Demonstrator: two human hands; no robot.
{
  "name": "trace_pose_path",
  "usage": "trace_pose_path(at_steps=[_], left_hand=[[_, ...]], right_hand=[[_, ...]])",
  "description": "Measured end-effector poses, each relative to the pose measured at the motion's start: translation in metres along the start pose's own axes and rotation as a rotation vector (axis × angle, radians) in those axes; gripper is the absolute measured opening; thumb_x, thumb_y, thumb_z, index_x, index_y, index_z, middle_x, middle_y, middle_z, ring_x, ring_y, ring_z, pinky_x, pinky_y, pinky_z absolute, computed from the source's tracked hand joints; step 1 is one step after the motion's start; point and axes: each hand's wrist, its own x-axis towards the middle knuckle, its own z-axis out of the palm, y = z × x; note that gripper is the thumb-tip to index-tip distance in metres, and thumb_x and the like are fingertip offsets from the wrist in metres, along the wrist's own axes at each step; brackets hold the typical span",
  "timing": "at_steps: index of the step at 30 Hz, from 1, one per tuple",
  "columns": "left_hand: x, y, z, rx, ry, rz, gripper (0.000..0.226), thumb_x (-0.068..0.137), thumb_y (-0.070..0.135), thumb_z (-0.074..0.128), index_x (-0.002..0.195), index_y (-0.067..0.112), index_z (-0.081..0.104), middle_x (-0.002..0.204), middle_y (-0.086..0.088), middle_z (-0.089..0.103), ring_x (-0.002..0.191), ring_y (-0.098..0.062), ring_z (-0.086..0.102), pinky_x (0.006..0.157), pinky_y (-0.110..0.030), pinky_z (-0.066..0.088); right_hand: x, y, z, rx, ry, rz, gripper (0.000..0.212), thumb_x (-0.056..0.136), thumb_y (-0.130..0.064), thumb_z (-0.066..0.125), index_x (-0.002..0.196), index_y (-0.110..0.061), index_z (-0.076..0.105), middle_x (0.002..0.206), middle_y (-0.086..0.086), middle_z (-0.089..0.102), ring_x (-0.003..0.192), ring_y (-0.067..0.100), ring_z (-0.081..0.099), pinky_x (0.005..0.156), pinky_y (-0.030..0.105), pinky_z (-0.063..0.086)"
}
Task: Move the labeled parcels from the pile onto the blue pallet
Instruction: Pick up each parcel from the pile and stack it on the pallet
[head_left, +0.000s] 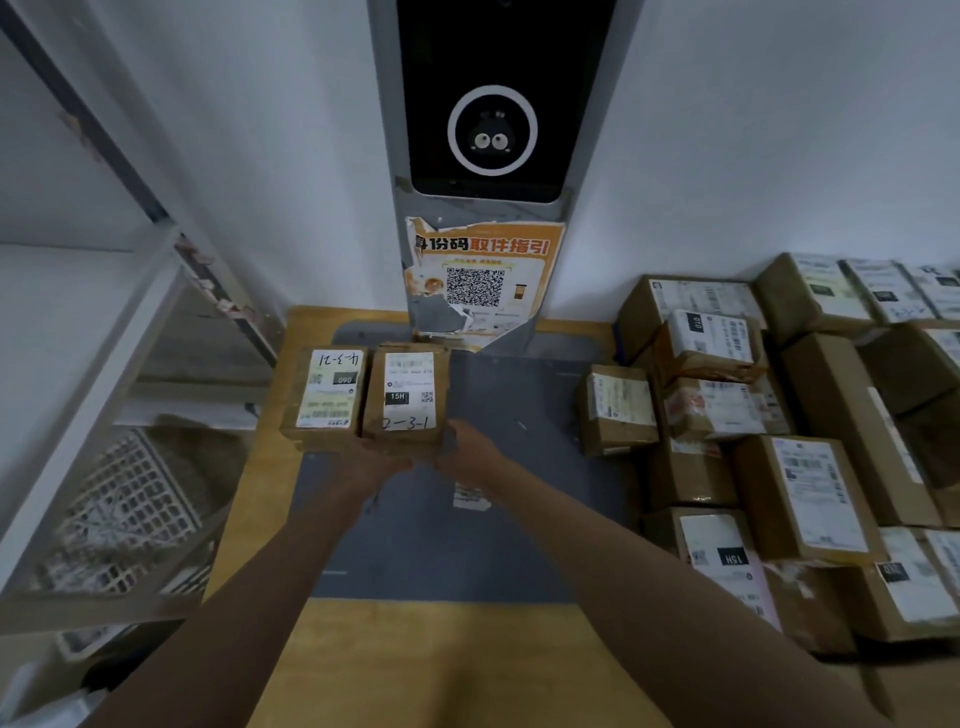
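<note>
A small brown parcel (408, 395) with a white label marked "15H" and a handwritten "2-3-1" is at the far left of the grey-blue mat (467, 545). My left hand (375, 464) grips its near edge from below. My right hand (467, 446) holds its near right corner. Touching its left side is a second labeled parcel (322, 395), marked "4-3-21", at the mat's left edge. I cannot tell whether the held parcel rests on the mat or hangs just above it. The pile of labeled cardboard parcels (727, 405) lies to the right.
The mat lies on a yellow wooden table (441, 665). A tall grey kiosk (491, 130) with a dark screen and an orange QR poster (483, 280) stands at the far edge. A metal shelf frame (104, 364) runs along the left. A scrap of label (470, 496) lies on the mat.
</note>
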Motion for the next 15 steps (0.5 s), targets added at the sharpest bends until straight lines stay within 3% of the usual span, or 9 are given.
trace_pose_path(at_steps=[3,7,9,11,15], left_hand=[[0.000,0.000,0.002,-0.011,0.054,-0.046,0.038,0.078,0.002,0.075,0.114,0.004,0.064,0.102,-0.012,0.066,0.060,-0.008,0.059,0.038,-0.012,0.042],[-0.001,0.002,0.002,-0.056,0.022,-0.045,0.031,0.078,0.002,0.074,0.106,0.014,0.065,0.101,-0.004,0.068,0.081,-0.009,0.061,0.050,-0.016,0.046],[-0.002,0.003,0.002,-0.067,0.030,-0.054,0.029,0.077,0.002,0.075,0.103,0.012,0.067,0.099,-0.005,0.070,0.082,-0.011,0.063,0.052,-0.018,0.049],[-0.002,0.004,0.002,-0.101,0.017,-0.057,0.035,0.076,-0.002,0.074,0.109,0.007,0.067,0.104,-0.009,0.071,0.081,-0.010,0.064,0.054,-0.017,0.051],[-0.001,0.004,0.000,-0.121,-0.066,-0.032,0.049,0.080,-0.002,0.073,0.125,0.011,0.058,0.119,-0.004,0.064,0.101,-0.013,0.063,0.062,-0.014,0.053]], right_hand=[[0.002,0.002,0.000,-0.072,-0.044,-0.026,0.055,0.089,-0.006,0.060,0.142,-0.011,0.045,0.143,0.013,0.050,0.129,0.029,0.049,0.100,0.031,0.041],[0.005,0.007,0.000,-0.083,-0.055,-0.012,0.054,0.089,-0.005,0.058,0.141,-0.012,0.046,0.143,0.011,0.050,0.130,0.028,0.048,0.098,0.028,0.040],[0.008,0.008,0.000,-0.057,-0.032,0.000,0.051,0.088,-0.006,0.057,0.138,-0.013,0.048,0.140,0.011,0.053,0.127,0.029,0.051,0.095,0.028,0.042],[0.011,0.011,-0.001,0.005,0.005,0.025,0.051,0.089,-0.012,0.059,0.138,-0.011,0.046,0.137,0.012,0.054,0.125,0.031,0.052,0.094,0.032,0.044],[0.016,0.018,-0.004,0.102,0.056,0.080,0.058,0.089,-0.025,0.067,0.135,-0.007,0.037,0.134,0.016,0.053,0.120,0.032,0.053,0.084,0.033,0.044]])
